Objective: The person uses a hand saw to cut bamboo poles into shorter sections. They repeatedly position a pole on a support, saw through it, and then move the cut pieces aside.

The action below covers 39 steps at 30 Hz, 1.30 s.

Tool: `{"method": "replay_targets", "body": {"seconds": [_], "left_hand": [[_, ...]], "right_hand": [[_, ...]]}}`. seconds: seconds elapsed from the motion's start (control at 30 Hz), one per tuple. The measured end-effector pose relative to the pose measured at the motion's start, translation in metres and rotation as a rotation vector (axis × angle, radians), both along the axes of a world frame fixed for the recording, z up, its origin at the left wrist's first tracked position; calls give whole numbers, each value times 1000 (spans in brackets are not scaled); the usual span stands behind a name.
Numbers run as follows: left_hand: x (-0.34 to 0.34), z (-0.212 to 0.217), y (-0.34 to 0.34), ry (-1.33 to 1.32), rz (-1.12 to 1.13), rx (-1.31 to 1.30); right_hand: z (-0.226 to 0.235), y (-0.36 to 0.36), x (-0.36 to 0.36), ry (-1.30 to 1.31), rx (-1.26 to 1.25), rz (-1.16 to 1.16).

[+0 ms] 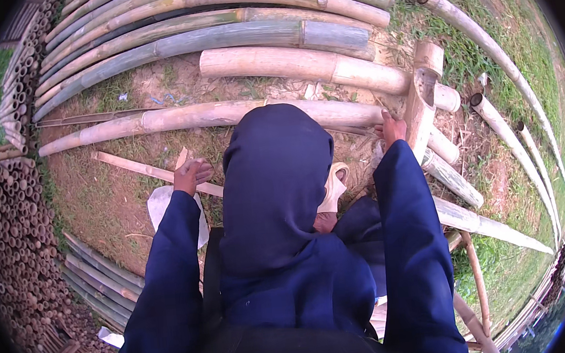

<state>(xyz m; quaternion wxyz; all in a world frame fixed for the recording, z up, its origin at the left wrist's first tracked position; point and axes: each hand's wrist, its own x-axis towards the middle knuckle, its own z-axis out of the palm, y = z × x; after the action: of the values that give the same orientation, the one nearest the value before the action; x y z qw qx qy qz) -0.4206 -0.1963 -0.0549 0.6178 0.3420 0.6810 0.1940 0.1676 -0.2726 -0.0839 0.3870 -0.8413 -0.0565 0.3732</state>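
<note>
My left hand [193,175] is over a long split bamboo strip [137,167], its fingers stretched out and apart. A white sheet or bag [161,203] lies on the ground beside that wrist. My right hand [391,129] is closed, thumb up, against a thick pale bamboo pole [205,115] that runs across in front of me. What its curled fingers hold, if anything, is hidden. Just right of it, a notched length of bamboo [419,114] leans across the poles. Dark blue cloth [276,177] covers the middle of the view, hiding the ground between my hands.
Several long bamboo poles [228,39] lie side by side at the far side. Stacked bamboo [15,231] rises on the left. More poles [494,47] and a shorter green piece [452,178] lie on grass at right. A light-coloured shoe [331,194] shows between my arms.
</note>
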Motion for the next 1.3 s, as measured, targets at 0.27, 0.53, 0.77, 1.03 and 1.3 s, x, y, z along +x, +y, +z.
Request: {"method": "replay_targets", "body": {"seconds": [0.27, 0.53, 0.77, 1.03, 1.3], "left_hand": [[-18, -36, 45, -45, 394, 7], [-8, -14, 98, -361, 739, 89], [14, 32, 79, -602, 789, 207], [106, 35, 57, -741, 885, 295], [113, 53, 54, -716, 940, 131]], "right_hand": [[3, -4, 17, 218, 38, -143], [102, -20, 18, 57, 303, -106], [175, -19, 67, -4, 533, -147], [191, -98, 117, -102, 530, -273], [153, -158, 110, -104, 520, -251]]}}
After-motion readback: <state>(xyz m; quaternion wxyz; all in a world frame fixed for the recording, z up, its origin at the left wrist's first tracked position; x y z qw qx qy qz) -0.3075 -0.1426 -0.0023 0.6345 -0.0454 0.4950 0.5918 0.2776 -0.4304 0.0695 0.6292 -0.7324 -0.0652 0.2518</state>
